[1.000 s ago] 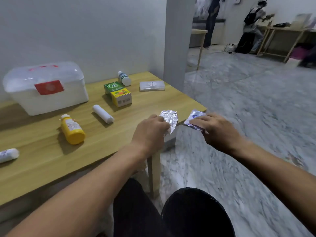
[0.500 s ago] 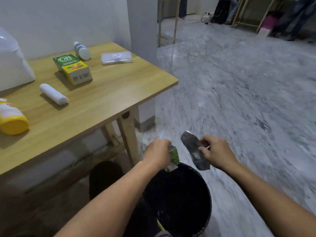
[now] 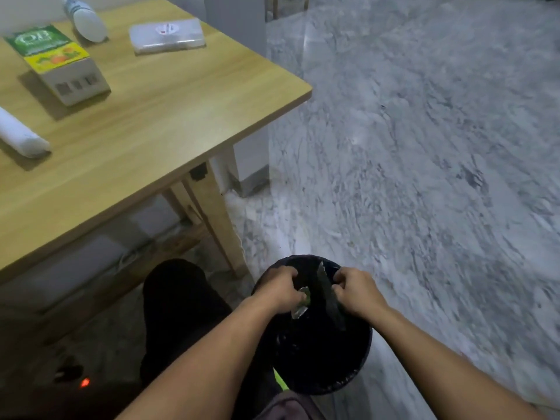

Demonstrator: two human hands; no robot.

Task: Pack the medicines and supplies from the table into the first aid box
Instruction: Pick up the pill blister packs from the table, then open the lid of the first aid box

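Both my hands hang over a black bin (image 3: 315, 359) on the floor. My left hand (image 3: 280, 291) pinches a crumpled foil blister strip (image 3: 300, 307). My right hand (image 3: 356, 291) grips a dark flat packet (image 3: 327, 294) edge-on above the bin's mouth. On the wooden table (image 3: 157, 122) lie a green-and-yellow medicine box (image 3: 57, 62), a white bottle (image 3: 86, 21) on its side, a flat white plastic case (image 3: 166, 34) and a white roll (image 3: 19, 134). The first aid box is out of view.
The table's corner and wooden leg (image 3: 218, 222) stand just left of the bin. Grey marble floor (image 3: 424, 177) spreads to the right. My dark-clothed knee (image 3: 178, 298) is beside the bin. A small red light (image 3: 85, 382) glows under the table.
Both hands have gone from the table's edge down to the bin, carrying the foil strip and the packet. The view has tilted downward, so the first aid box and yellow bottle have left the frame.
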